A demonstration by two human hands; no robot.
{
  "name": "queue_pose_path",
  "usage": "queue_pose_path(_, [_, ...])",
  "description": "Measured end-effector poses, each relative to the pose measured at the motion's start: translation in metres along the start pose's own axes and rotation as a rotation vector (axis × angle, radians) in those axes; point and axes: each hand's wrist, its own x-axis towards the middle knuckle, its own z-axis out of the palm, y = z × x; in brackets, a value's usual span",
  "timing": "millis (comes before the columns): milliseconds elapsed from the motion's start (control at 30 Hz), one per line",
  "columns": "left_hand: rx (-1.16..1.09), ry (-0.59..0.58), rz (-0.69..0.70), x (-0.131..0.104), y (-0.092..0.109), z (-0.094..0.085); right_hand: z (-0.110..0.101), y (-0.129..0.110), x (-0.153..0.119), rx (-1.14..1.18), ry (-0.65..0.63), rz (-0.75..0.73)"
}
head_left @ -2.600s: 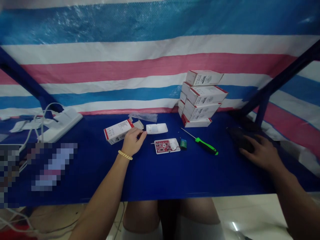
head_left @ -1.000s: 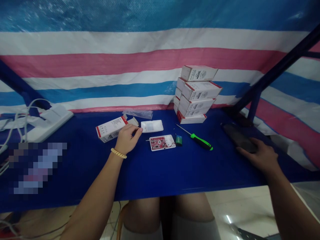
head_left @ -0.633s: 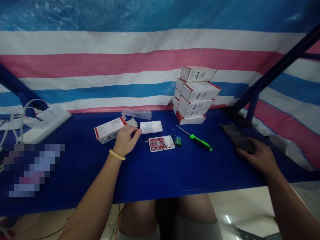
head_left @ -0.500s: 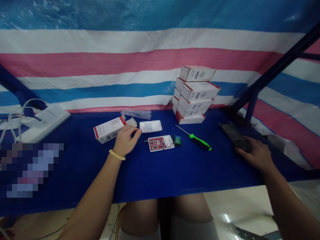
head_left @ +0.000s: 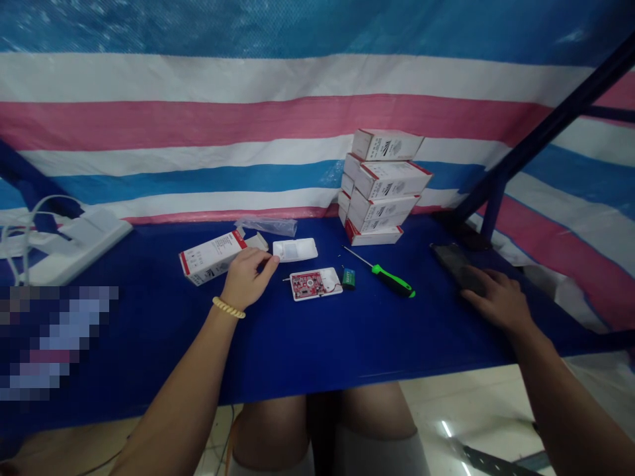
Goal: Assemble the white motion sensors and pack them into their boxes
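My left hand (head_left: pixel 251 274) rests on the table with loosely bent fingers, its thumb tip by the corner of a white plastic cover (head_left: pixel 302 250). I see nothing held in it. In front of the hand lies a white casing half (head_left: pixel 331 280) with a red circuit board (head_left: pixel 306 285) inside. Wired to it is a green and black battery (head_left: pixel 348 278). On the right, my right hand (head_left: pixel 499 297) lies over the near end of a dark phone (head_left: pixel 449 260), fingers stretched out on it. A green and black screwdriver (head_left: pixel 394 281) lies between the hands.
Behind my left hand are an opened white and red box (head_left: pixel 211 258) and a clear plastic bag (head_left: pixel 268 227). Several similar boxes (head_left: pixel 387 182) are stacked at the back. A power strip (head_left: pixel 79 244) with cables sits left; blue frame bars (head_left: pixel 493 205) rise right.
The view has shifted slightly, so everything sits a little further left. My right hand's fingers have flattened somewhat over the phone. My left hand stays by the cover.
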Motion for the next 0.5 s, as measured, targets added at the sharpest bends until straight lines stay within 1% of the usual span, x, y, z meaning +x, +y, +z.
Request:
queue_pose_path(133, [-0.002,-0.006,-0.004,0.000,0.000,0.000,-0.002,-0.004,-0.002,0.026,-0.009,0.050])
queue_pose_path(267, [0.005,-0.007,-0.025,0.000,-0.001,-0.002,-0.003,-0.007,-0.007,0.068,0.029,0.161])
queue_pose_path(333, [0.008,0.000,-0.033,0.000,-0.002,-0.002,-0.003,-0.006,-0.008,0.141,0.066,0.195])
queue_pose_path(500, [0.003,0.014,-0.037,0.000,-0.001,-0.003,-0.002,0.001,-0.011,0.410,0.153,0.285])
